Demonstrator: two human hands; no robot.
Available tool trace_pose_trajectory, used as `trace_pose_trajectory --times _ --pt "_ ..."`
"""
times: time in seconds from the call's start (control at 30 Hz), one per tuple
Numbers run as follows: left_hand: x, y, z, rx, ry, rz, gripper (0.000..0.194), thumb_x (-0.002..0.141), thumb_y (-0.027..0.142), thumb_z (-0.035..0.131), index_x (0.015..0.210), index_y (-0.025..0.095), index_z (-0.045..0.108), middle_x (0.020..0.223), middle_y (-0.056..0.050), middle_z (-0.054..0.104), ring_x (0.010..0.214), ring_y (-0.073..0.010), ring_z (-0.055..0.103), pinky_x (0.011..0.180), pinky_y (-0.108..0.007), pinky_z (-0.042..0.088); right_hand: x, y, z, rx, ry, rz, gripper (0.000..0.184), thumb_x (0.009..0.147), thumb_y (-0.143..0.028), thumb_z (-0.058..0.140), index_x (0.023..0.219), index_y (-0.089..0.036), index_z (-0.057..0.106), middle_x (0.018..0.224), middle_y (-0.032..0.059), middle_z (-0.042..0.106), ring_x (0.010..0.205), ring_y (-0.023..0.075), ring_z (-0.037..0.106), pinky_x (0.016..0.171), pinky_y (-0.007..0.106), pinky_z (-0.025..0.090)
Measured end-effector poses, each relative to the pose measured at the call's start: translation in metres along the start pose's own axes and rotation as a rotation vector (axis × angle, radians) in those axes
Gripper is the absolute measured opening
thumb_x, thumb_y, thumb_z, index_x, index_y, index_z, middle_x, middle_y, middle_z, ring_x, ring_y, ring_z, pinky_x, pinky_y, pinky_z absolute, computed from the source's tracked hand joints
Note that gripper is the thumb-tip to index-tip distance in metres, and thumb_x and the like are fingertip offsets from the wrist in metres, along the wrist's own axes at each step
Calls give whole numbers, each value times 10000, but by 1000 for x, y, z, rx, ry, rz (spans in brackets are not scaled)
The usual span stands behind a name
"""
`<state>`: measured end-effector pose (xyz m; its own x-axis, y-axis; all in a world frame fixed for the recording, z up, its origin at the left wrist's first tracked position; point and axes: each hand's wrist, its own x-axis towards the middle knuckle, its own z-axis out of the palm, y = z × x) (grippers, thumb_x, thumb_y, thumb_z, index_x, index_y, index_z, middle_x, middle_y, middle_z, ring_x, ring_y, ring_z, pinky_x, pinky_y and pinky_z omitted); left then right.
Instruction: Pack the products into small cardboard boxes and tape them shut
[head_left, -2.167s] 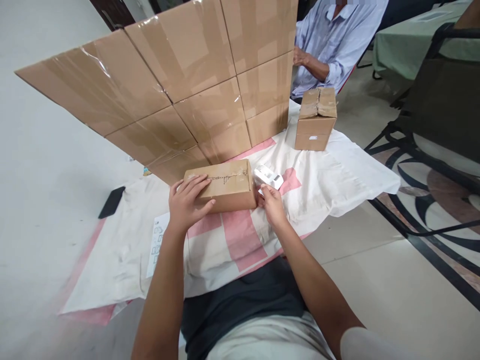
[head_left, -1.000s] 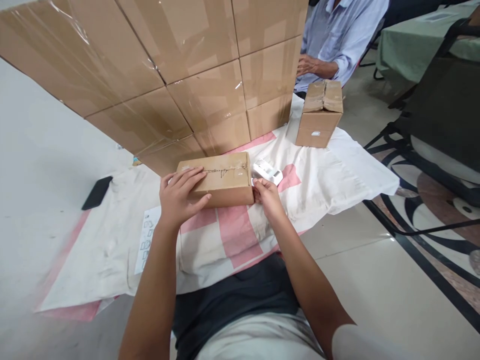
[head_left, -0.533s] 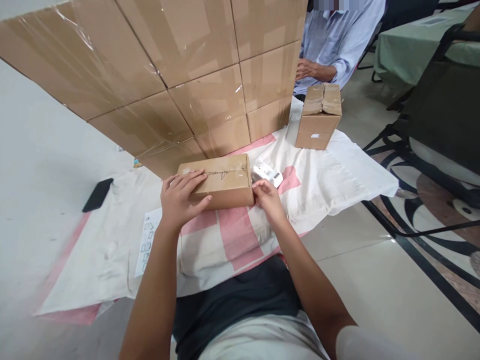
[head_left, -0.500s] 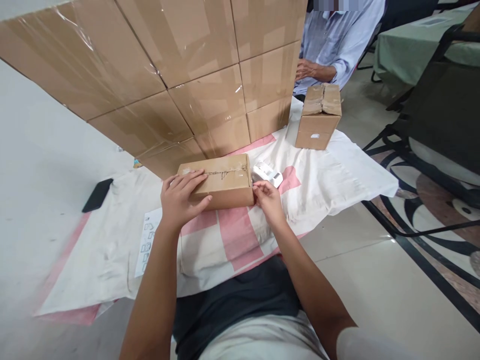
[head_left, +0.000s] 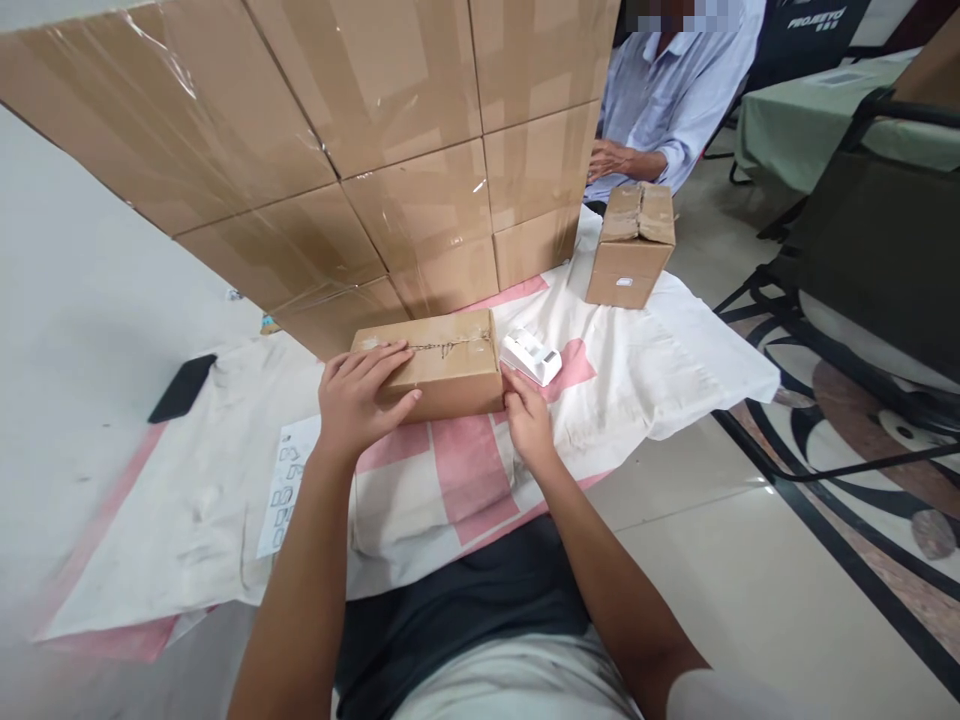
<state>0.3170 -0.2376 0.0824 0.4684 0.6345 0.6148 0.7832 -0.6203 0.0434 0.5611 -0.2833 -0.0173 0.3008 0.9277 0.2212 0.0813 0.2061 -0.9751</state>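
Observation:
A taped cardboard box [head_left: 450,385] lies lengthwise on the cloth before me, its top seam ragged. My left hand [head_left: 364,395] rests on the box's left part, fingers stretched over the top and thumb along the front edge. At the lower right end of the box, my right hand [head_left: 527,405] has its fingers pressed together against the corner. Whatever they pinch is hidden. Just behind that hand sits a small white plastic device [head_left: 531,357] with a dark patch, close to the box's end but apart from it.
A tall wall of taped cartons [head_left: 409,200] stands behind the box. Another carton [head_left: 631,245] is at the far right of the cloth [head_left: 637,370]. A dark phone-like slab [head_left: 182,388] and a printed sheet [head_left: 286,485] lie left. A person [head_left: 675,100] sits beyond; a chair [head_left: 877,260] stands right.
My right hand has turned and shifted slightly down along the box's end, showing more of the white device. My left hand stays on the box. The view has shifted slightly.

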Motion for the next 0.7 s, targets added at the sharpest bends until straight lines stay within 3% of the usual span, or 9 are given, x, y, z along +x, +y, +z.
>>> trace_pose_trajectory --times 0.13,0.23,0.3,0.37,0.43,0.5,0.57,0.7 --pt "0 0 1 -47 5 -17 423 878 446 705 1279 314 689 1374 -10 713 1212 -286 704 1033 -451 481 2 10 -4 -97 -120 -12 651 865 -234 472 1508 -232 577 1464 64 630 1372 291 558 1206 500 415" --pt "0 -4 2 -96 31 -9 402 865 430 725 1246 301 708 1343 -21 730 1207 -290 711 1017 -450 517 7 5 -11 -211 -160 -54 717 868 -306 583 1571 -207 488 1517 141 520 1424 339 490 1203 547 408" --pt "-1 -10 3 -150 53 4 376 859 418 736 1215 295 723 1310 -29 747 1204 -293 715 1011 -447 539 17 -6 -17 -291 -201 -128 946 830 -395 714 1659 -205 298 1655 175 299 1565 374 267 1258 577 303" --pt "-2 -17 5 -224 76 11 335 869 403 730 1182 286 737 1274 -40 763 1209 -294 714 1021 -446 551 32 -21 -21 -317 -340 -206 1188 790 -466 795 1699 -246 62 1722 161 128 1622 363 80 1295 585 188" --pt "-3 -22 6 -300 96 3 285 896 382 705 1154 271 746 1238 -55 778 1215 -292 712 1045 -450 552 48 -37 -24 -287 -496 -258 1291 776 -494 823 1689 -284 -65 1715 154 154 1617 345 122 1295 573 193" --pt "-5 -22 6 -358 126 -32 237 931 361 661 1129 263 748 1231 -65 780 1223 -286 707 1071 -460 542 57 -48 -26 -252 -556 -280 1336 741 -488 859 1687 -296 -65 1650 162 267 1563 336 281 1263 546 298" --pt "-8 -15 7 -397 211 -106 235 962 358 610 1138 260 732 1353 -76 721 1304 -289 654 1128 -487 503 55 -54 -28 -248 -522 -291 1339 686 -465 900 1693 -301 33 1560 156 354 1486 330 398 1209 525 397" --pt "-18 10 15 -464 505 -268 330 1018 372 454 1266 252 635 1653 -98 426 1522 -316 419 1219 -563 394 19 -61 -44 -270 -361 -331 1113 634 -414 925 1596 -311 376 1490 142 418 1426 337 446 1098 506 522"
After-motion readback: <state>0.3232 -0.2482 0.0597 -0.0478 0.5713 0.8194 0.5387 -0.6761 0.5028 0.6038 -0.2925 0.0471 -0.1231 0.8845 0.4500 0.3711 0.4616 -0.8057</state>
